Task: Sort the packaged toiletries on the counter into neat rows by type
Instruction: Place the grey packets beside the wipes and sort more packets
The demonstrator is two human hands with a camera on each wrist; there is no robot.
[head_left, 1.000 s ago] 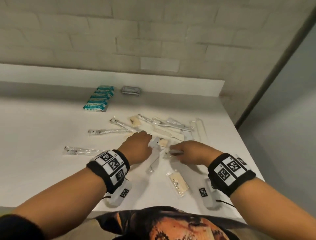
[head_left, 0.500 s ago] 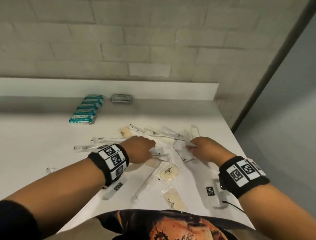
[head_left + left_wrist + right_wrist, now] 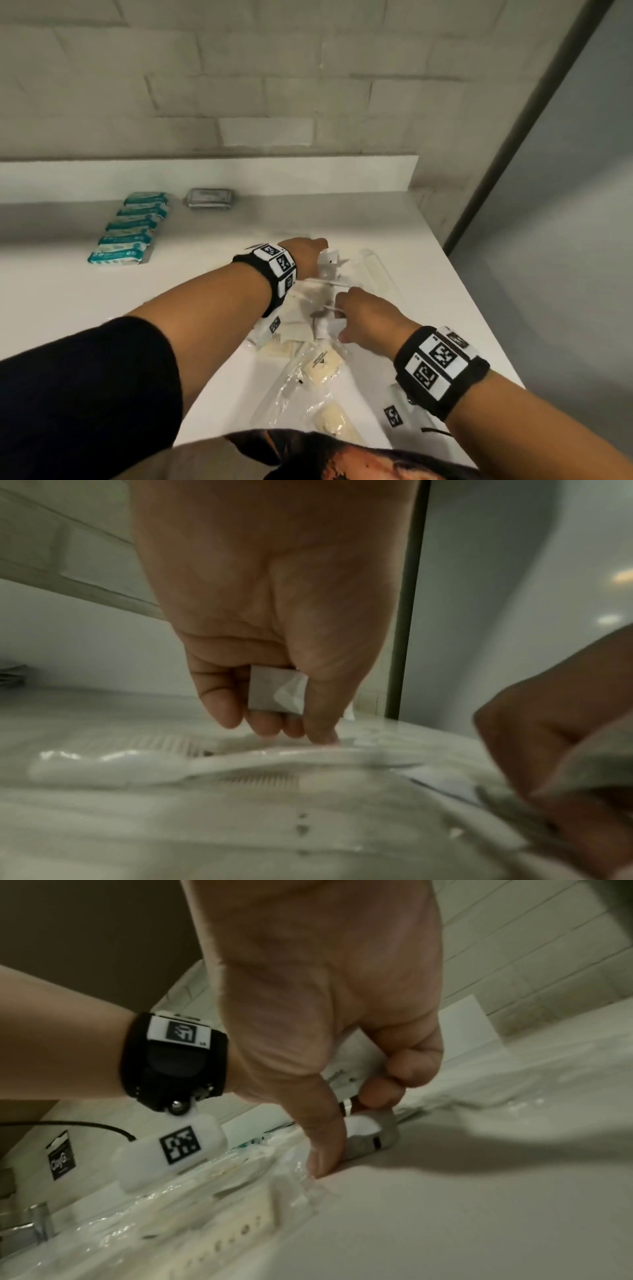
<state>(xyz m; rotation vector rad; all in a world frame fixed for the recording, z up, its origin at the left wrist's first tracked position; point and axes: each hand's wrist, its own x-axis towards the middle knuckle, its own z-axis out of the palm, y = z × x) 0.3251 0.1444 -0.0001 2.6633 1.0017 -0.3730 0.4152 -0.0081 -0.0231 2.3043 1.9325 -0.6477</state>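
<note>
The left hand [image 3: 274, 620] pinched a small white packet [image 3: 276, 692] between curled fingers and thumb, above a wrapped toothbrush [image 3: 113, 768] in the loose pile of packets [image 3: 308, 342] toward the counter's [image 3: 68, 308] right edge; the right hand [image 3: 325, 1001] curled its fingers round a small white tube [image 3: 371, 1134], thumb tip pressed to the counter; teal packets [image 3: 132, 228] lay in a row near the back edge, a grey packet [image 3: 210, 198] beside them.
</note>
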